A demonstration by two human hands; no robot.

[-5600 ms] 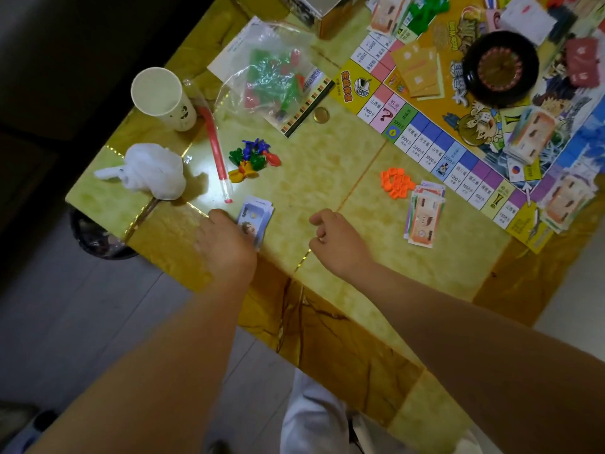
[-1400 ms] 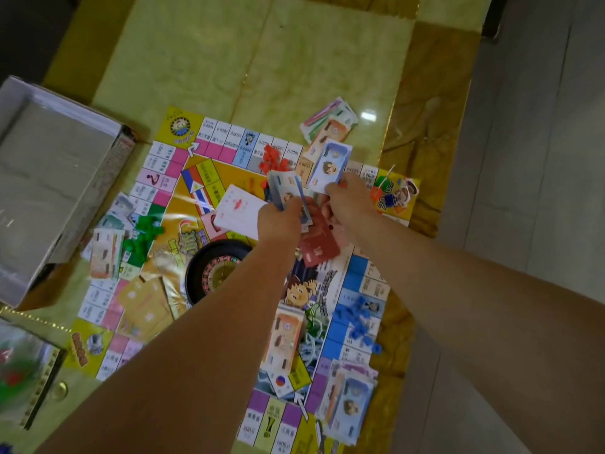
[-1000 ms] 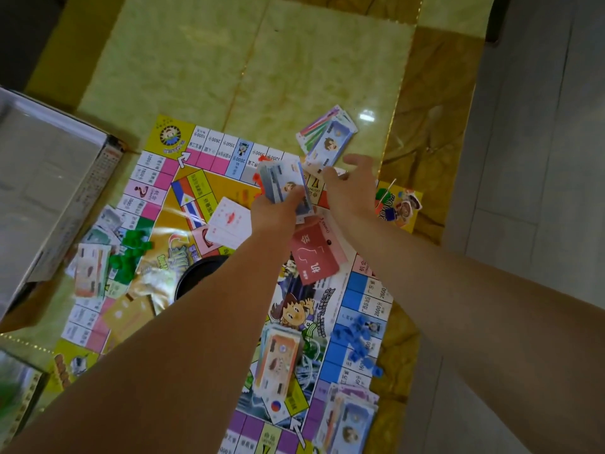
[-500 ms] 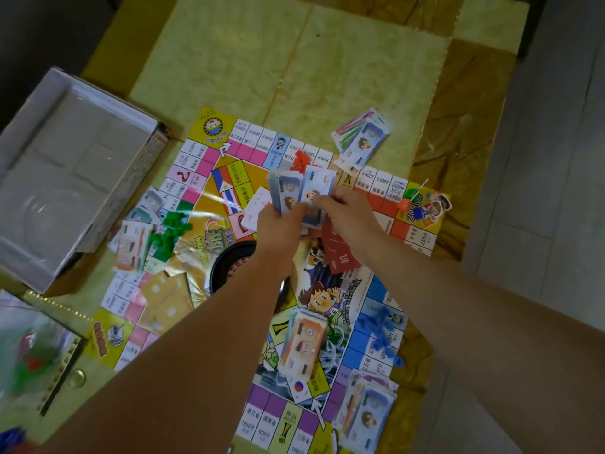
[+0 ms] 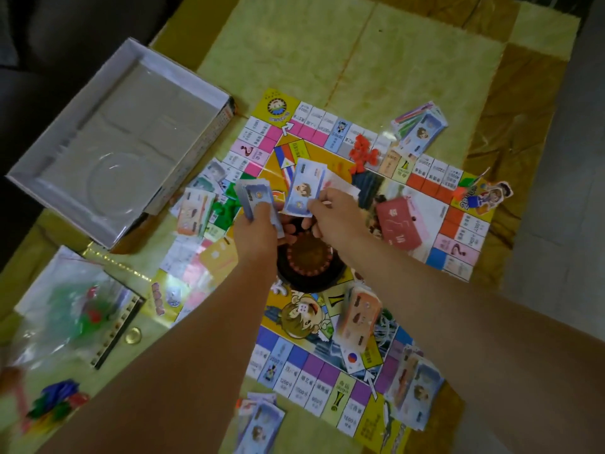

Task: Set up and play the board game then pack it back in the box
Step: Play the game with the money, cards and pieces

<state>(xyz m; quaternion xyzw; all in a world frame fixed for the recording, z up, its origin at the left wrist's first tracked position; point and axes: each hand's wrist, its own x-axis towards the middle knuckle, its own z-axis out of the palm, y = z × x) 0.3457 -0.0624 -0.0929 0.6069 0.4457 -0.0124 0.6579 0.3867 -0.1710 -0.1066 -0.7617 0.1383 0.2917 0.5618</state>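
The colourful game board (image 5: 330,381) lies open on the yellow marble table (image 5: 360,60). Above its middle, my left hand (image 5: 257,231) grips a stack of blue play-money notes (image 5: 253,198). My right hand (image 5: 334,217) pinches a single blue note (image 5: 304,190) just beside that stack. A black roulette wheel (image 5: 307,260) sits on the board under both hands, partly hidden. Piles of notes lie at the board's far side (image 5: 420,131), left side (image 5: 193,208), near edge (image 5: 260,424) and near right corner (image 5: 414,391). The open white game box (image 5: 118,139) stands at the left.
A red card (image 5: 401,222) and an orange note stack (image 5: 358,317) lie on the board. Red pieces (image 5: 361,152) and green pieces (image 5: 224,208) sit on it too. At left are a plastic bag of pieces (image 5: 75,316), a coin (image 5: 133,335) and loose coloured pawns (image 5: 57,401).
Both hands drew back from the far note pile toward the board's middle, over the wheel. My right hand has lifted one note off the stack. The view swung left.
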